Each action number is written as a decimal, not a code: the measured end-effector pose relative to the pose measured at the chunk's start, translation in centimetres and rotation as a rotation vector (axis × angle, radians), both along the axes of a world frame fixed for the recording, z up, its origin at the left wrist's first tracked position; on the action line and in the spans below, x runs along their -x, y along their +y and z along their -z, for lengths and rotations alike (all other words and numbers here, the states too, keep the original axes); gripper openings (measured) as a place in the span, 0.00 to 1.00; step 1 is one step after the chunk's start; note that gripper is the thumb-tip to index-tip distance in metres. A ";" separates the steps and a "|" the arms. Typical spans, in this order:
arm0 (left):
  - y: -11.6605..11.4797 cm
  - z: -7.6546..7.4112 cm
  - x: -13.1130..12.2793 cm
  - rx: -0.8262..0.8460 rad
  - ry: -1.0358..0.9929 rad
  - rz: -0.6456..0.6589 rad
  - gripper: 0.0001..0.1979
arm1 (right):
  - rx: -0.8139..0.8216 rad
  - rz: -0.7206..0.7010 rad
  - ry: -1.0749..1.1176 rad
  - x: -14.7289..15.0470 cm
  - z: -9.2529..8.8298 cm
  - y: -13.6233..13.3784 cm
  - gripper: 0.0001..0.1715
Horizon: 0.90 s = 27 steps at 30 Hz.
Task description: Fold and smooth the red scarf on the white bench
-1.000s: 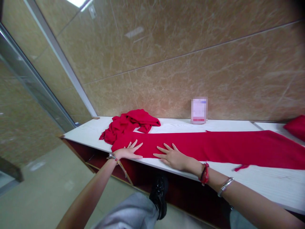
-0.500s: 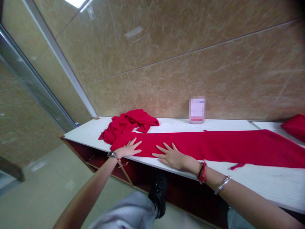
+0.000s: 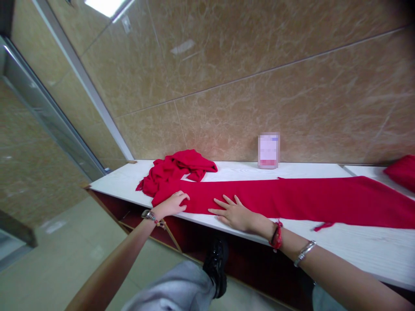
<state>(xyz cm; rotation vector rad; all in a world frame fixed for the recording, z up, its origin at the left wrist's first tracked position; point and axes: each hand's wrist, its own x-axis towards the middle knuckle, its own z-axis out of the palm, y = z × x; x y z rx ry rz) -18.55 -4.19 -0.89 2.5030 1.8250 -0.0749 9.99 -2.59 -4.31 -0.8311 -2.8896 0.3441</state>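
Note:
A long red scarf [image 3: 304, 198] lies spread lengthwise along the white counter, one short tassel sticking out at its front edge. At its left end my left hand [image 3: 171, 204] rests on the cloth, fingers bent, with a gap between them and the thumb. My right hand [image 3: 235, 214] presses flat on the scarf's front edge, fingers spread. Behind my left hand sits a crumpled heap of red fringed fabric [image 3: 181, 166]; whether it joins the scarf I cannot tell.
The white counter [image 3: 366, 250] has open dark-red compartments [image 3: 259, 263] below. A blurred pale box [image 3: 268, 151] stands against the tiled wall [image 3: 227, 116]. More red fabric [image 3: 402, 172] lies at the far right. My black shoe [image 3: 215, 268] is by the compartments.
My left hand's fingers have gone from spread flat to bent, and the hand has shifted slightly left. My right hand and the scarf look the same.

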 end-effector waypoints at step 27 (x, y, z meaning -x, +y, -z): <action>1.4 -0.9 1.0 -0.087 0.201 0.182 0.20 | 0.006 0.051 0.039 0.3 0.5 0.1 0.30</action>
